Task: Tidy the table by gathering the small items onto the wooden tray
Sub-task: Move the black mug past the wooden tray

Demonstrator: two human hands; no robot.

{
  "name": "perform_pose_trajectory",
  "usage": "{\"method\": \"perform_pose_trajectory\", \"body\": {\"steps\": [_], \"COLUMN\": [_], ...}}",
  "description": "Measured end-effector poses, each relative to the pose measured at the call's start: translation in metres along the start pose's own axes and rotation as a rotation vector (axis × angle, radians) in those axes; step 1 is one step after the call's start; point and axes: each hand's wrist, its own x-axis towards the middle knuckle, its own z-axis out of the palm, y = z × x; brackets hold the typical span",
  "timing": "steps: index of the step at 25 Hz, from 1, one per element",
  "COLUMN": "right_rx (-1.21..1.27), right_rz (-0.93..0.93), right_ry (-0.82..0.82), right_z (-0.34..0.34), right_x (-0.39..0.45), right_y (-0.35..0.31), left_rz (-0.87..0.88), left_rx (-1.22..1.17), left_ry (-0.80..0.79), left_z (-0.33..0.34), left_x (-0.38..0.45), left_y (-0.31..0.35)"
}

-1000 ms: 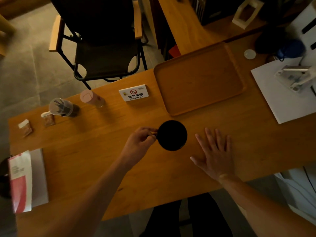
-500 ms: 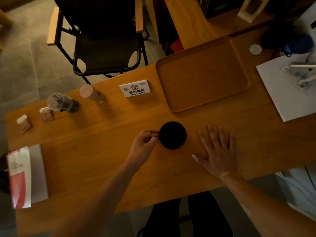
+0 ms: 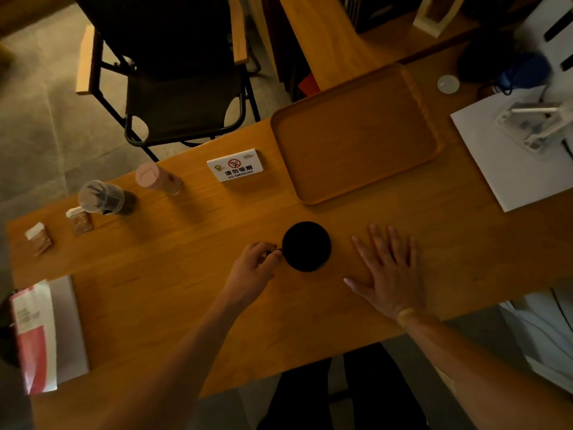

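A black mug (image 3: 307, 246) stands on the wooden table (image 3: 186, 274), and my left hand (image 3: 252, 271) pinches its handle on the left side. My right hand (image 3: 389, 273) lies flat on the table to the mug's right, fingers spread, holding nothing. The wooden tray (image 3: 356, 135) sits bare beyond the mug, at the back right. Along the back left are a white no-smoking sign (image 3: 235, 166), a pink-lidded bottle (image 3: 156, 178), a clear jar (image 3: 100, 198) and two small wrapped packets (image 3: 80, 219) (image 3: 38, 238).
A black folding chair (image 3: 173, 82) stands behind the table. White paper (image 3: 508, 159) with a white device (image 3: 536, 124) lies at the right. A small round lid (image 3: 448, 84) sits beyond the tray. A red-and-white bag (image 3: 35, 336) rests at the left edge.
The view has shifted slightly. Both hands and the mug stay in much the same place on the table.
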Motion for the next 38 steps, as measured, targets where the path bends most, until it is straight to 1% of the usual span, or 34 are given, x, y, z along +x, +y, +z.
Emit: {"method": "perform_pose_trajectory", "body": {"steps": [4, 9, 13, 17, 19, 24, 27, 33, 38], "right_rx": [-0.006, -0.002, 0.054, 0.1, 0.129, 0.169, 0.192, 0.196, 0.199], "right_rz": [0.049, 0.164, 0.366, 0.5, 0.571, 0.591, 0.59, 0.59, 0.585], "right_ry": [-0.031, -0.027, -0.02, 0.015, 0.042, 0.071, 0.085, 0.108, 0.117], "right_z": [-0.007, -0.014, -0.016, -0.014, -0.012, -0.008, -0.009, -0.01, -0.007], "right_x": [-0.002, -0.013, -0.021, -0.022, -0.022, -0.021, -0.022, -0.021, -0.019], "right_y": [0.023, 0.076, 0.104, 0.108, 0.107, 0.11, 0.108, 0.108, 0.111], "left_rz": [-0.014, 0.037, 0.088, 0.155, 0.142, 0.133, 0.156, 0.236, 0.271], "left_rx": [0.193, 0.35, 0.297, 0.237, 0.202, 0.125, 0.126, 0.14, 0.17], "left_ry": [-0.016, -0.114, -0.115, -0.141, -0.172, -0.21, -0.225, -0.179, -0.149], "left_z": [-0.008, -0.012, 0.007, 0.042, 0.061, 0.11, 0.133, 0.167, 0.18], "left_x": [0.001, 0.006, 0.002, 0.01, 0.017, 0.04, 0.057, 0.092, 0.116], "left_y": [0.008, 0.016, 0.035, 0.055, 0.067, 0.101, 0.122, 0.154, 0.17]}}
